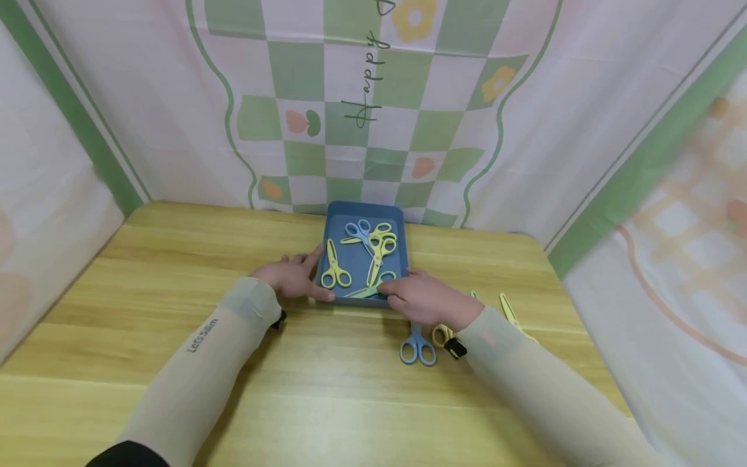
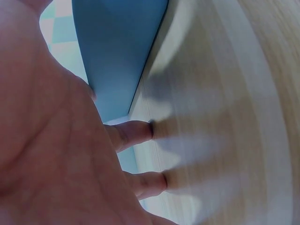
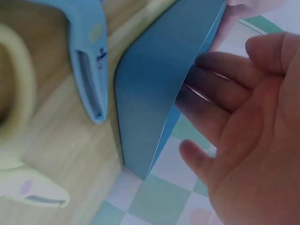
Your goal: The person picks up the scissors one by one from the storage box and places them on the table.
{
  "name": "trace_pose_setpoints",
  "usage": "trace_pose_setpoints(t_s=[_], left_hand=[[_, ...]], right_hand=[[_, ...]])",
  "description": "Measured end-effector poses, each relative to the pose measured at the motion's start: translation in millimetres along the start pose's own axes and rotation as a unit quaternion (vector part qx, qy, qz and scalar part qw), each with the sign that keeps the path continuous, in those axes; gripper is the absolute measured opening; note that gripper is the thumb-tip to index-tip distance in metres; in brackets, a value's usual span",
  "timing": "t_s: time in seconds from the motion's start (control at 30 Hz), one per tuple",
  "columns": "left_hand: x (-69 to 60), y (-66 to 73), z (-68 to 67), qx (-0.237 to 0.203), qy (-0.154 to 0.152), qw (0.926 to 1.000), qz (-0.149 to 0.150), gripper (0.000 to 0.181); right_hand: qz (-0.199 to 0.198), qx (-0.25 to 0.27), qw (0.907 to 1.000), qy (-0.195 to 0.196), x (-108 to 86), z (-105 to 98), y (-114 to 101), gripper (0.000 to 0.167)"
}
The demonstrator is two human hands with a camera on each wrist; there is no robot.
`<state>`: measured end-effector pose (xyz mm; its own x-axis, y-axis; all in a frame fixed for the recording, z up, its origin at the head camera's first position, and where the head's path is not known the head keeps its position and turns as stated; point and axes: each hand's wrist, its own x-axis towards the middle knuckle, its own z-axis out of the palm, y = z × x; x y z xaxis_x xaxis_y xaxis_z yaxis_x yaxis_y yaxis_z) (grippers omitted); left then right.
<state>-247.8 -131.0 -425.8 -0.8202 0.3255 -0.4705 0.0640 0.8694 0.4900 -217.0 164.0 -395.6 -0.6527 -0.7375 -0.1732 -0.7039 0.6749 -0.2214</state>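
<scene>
A blue tray stands on the table with several pairs of scissors in it. Among them are yellow scissors on the left, blue scissors at the back and yellow-green scissors along the front. My left hand rests against the tray's front left corner, fingers along the side and thumb at the front. Over the tray's right rim reaches my right hand, its fingertips inside, beside the yellow-green scissors. In the right wrist view, the thumb stands apart from the fingers; the tray wall hides the tips.
Right of the tray, blue scissors lie on the wooden table next to yellow scissors, partly under my right wrist. Farther right are yellow scissors, partly covered by the sleeve. A patterned cloth hangs behind the table.
</scene>
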Motion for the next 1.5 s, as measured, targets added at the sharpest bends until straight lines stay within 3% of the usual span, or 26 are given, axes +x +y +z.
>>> trace_pose_setpoints(t_s=[0.2, 0.4, 0.57, 0.73, 0.93, 1.2, 1.5], left_hand=[[-1.8, 1.2, -0.7, -0.007, -0.001, 1.0, 0.004, 0.13], [7.1, -3.8, 1.6, -0.004, -0.002, 0.9999, -0.012, 0.128], [3.6, -1.9, -1.1, -0.009, -0.006, 0.9999, -0.011, 0.128], [-2.3, 1.1, -3.6, -0.014, -0.005, 0.9999, -0.006, 0.128], [1.3, 0.4, -2.5, -0.006, -0.009, 0.9998, -0.015, 0.128], [-1.1, 3.1, -3.7, 0.003, -0.006, 1.0, -0.007, 0.124], [4.7, -1.0, -2.5, 0.011, -0.011, 0.9997, -0.021, 0.124]], right_hand=[[0.001, 0.013, 0.999, -0.043, 24.7, -4, 0, 0.038], [0.011, 0.008, 0.9983, -0.056, 46.7, -5, 3, 0.029], [0.023, -0.005, 0.9977, -0.063, 59.2, -9, 5, 0.029], [0.039, -0.035, 0.9983, -0.025, 66.2, -16, 14, 0.027], [0.072, -0.052, 0.9942, -0.06, 72.2, -22, 24, 0.043], [0.067, -0.081, 0.9928, -0.058, 79.5, -22, 29, 0.036], [0.062, -0.079, 0.9935, -0.054, 84.0, -21, 40, 0.024]])
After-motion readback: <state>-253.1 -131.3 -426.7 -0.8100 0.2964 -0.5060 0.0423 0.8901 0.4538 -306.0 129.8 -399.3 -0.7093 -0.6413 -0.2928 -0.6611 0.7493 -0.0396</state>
